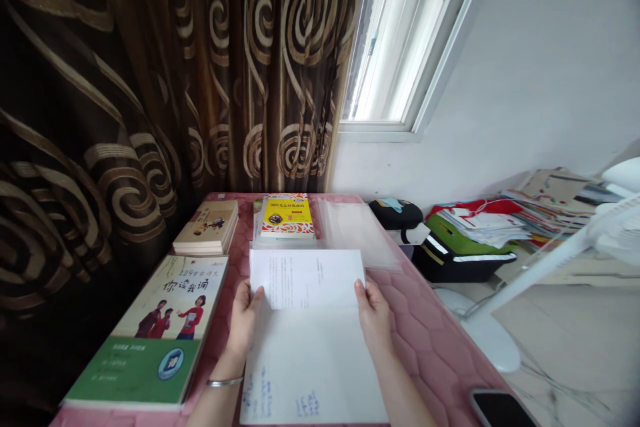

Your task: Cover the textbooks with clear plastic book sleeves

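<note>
Between my two hands is a printed sheet of paper (310,280), its text running sideways. My left hand (245,313) grips its left edge, thumb on top; a silver bangle circles that wrist. On the right edge, my right hand (374,313) holds it the same way. Below the printed part lies a larger pale sheet (315,360) with blue handwriting along its lower end. Whether the two are separate or one folded piece, I cannot tell. The fingers beneath the paper are hidden.
A green-and-white book (150,340) and a stack of tan books (205,230) lie left on the pink table cover (430,327). Behind the paper are a yellow book (287,217) and clear plastic sleeves (355,230). A phone (501,408) sits front right; a white fan (540,260) stands beyond.
</note>
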### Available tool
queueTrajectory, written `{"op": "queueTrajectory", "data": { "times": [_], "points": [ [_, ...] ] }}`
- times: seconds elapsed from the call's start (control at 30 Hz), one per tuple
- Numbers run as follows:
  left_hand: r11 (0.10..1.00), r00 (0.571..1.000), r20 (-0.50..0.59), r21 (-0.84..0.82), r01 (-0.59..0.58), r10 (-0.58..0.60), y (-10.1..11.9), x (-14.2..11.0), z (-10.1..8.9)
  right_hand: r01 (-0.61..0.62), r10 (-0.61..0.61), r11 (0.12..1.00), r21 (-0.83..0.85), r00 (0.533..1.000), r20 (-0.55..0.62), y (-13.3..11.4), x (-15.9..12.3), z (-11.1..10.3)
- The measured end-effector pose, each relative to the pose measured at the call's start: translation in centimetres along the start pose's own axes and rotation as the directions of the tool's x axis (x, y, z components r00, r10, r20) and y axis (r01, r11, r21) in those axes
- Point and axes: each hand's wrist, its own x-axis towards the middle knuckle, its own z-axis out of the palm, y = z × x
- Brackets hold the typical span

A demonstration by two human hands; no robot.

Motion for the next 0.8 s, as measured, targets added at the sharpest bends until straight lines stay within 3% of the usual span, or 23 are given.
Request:
{"op": "queueTrajectory", "data": {
  "times": [0.2,0.43,0.67,0.8],
  "points": [
    [1.0,1.0,-0.02,0.005,-0.02,0.021,0.1,0.2,0.2,-0.012,0.013,0.997,0.07,1.0,-0.019,0.0,0.0,0.1],
    [1.0,0.998,-0.054,0.006,-0.016,0.016,0.3,0.1,0.2,0.039,-0.04,0.997,-0.065,0.999,-0.01,0.7,0.4,0.0],
    [1.0,0.998,-0.063,-0.023,-0.006,0.004,-0.3,0.2,0.1,0.044,-0.039,0.994,0.099,0.998,-0.052,0.5,0.3,0.2],
    [0.999,0.998,-0.06,-0.03,-0.012,0.01,0.1,0.2,0.1,0.031,-0.031,1.0,0.002,0.999,-0.025,0.9,0.5,0.0]
  ]
}}
